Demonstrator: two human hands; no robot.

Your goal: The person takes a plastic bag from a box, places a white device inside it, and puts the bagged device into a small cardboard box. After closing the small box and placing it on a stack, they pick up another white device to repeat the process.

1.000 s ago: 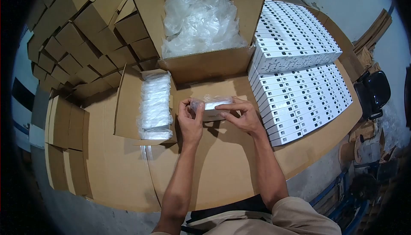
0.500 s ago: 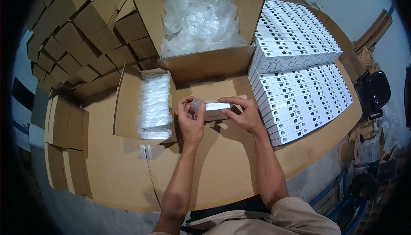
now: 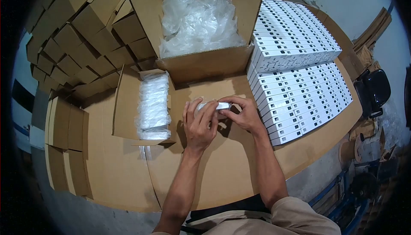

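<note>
A small white box (image 3: pixel 223 106) in a clear plastic bag is held above the cardboard-covered table. My right hand (image 3: pixel 243 113) grips its right end between thumb and fingers. At the box's left end my left hand (image 3: pixel 200 125) bends its fingers over the clear bag (image 3: pixel 199 104), hiding much of it; the thumb is mostly hidden. To the left of my hands, an open carton (image 3: pixel 128 106) holds a row of wrapped white packs (image 3: pixel 154 104).
A large carton (image 3: pixel 209 65) full of loose clear bags (image 3: pixel 199 20) stands at the back. Stacked white boxes (image 3: pixel 302 98) fill the right side. Brown cartons (image 3: pixel 77 42) are piled at the back left, with more cartons (image 3: pixel 66 123) along the left edge.
My left hand has turned over, its back now upward and its fingers across the bag's left end. My right hand keeps its hold on the box's right end.
</note>
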